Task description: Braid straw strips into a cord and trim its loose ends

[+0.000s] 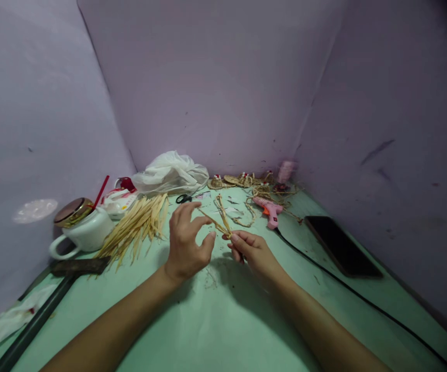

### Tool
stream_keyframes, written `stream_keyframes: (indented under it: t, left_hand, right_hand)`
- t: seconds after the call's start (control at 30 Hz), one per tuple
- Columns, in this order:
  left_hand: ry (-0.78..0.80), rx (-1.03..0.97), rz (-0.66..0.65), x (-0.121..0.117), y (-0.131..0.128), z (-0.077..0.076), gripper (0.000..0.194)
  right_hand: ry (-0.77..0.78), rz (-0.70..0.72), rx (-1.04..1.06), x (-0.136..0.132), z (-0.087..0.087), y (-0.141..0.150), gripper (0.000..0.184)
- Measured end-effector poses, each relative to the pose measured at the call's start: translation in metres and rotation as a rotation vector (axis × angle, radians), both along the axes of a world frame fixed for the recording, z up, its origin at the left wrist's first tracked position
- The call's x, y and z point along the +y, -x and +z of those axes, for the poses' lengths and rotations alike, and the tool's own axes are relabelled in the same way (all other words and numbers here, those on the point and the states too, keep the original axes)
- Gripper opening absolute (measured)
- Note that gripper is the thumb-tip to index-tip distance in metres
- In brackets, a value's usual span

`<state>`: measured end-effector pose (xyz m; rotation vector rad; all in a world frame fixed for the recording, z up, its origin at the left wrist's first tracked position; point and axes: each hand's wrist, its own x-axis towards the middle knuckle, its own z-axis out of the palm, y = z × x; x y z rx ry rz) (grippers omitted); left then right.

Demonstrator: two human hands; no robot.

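Note:
Pinched between the thumb and fingers of my right hand is the knotted or folded end of some straw strands. They fan out from the pinch, away from me and to the left. My left hand is raised beside them, thumb and fingers apart. One strand runs to its fingertips, and I cannot make out whether it is touched there. To the left lies a bundle of dry straw strips. A braided straw cord lies beyond my right hand, near a pink glue gun.
Black-handled scissors, a white plastic bag and small woven straw pieces are at the back. A white mug and a hammer stand left. A phone and the glue gun's black cable lie right.

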<state>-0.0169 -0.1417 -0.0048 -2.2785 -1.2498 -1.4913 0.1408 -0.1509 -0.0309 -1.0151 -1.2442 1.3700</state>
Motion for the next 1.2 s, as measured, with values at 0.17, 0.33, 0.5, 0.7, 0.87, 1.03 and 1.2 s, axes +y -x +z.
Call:
stream_keyframes:
  t: [0.17, 0.33, 0.5, 0.7, 0.87, 1.03, 1.2]
  left_hand:
    - [-0.002, -0.168, 0.05, -0.004, -0.004, -0.004, 0.01]
    - [0.524, -0.279, -0.216, 0.004, -0.014, -0.005, 0.014]
    - [0.493, -0.109, -0.202, 0.001, -0.017, -0.006, 0.016]
    - [0.478, -0.081, -0.141, -0.001, -0.016, -0.004, 0.015]
    - [0.511, -0.226, -0.115, 0.004, -0.013, -0.002, 0.017]
    - [0.647, -0.326, -0.195, 0.011, -0.005, 0.0, 0.019]
    - [0.846, -0.389, -0.464, 0.013, -0.004, -0.003, 0.024]
  right_hand:
    - [0.003, -0.016, 0.053, -0.001, 0.001, 0.001, 0.027]
    - [0.016, 0.047, 0.079, -0.004, 0.003, 0.003, 0.027]
    - [0.025, 0.037, 0.0, -0.005, 0.005, 0.005, 0.031]
    - [-0.033, -0.053, -0.049, -0.005, 0.005, 0.003, 0.029]
    - [-0.076, -0.055, -0.144, -0.004, 0.004, 0.001, 0.031]
    - [-0.086, 0.02, -0.013, 0.001, -0.003, -0.002, 0.027]
    - [-0.035, 0.046, 0.021, 0.001, -0.003, -0.001, 0.027]
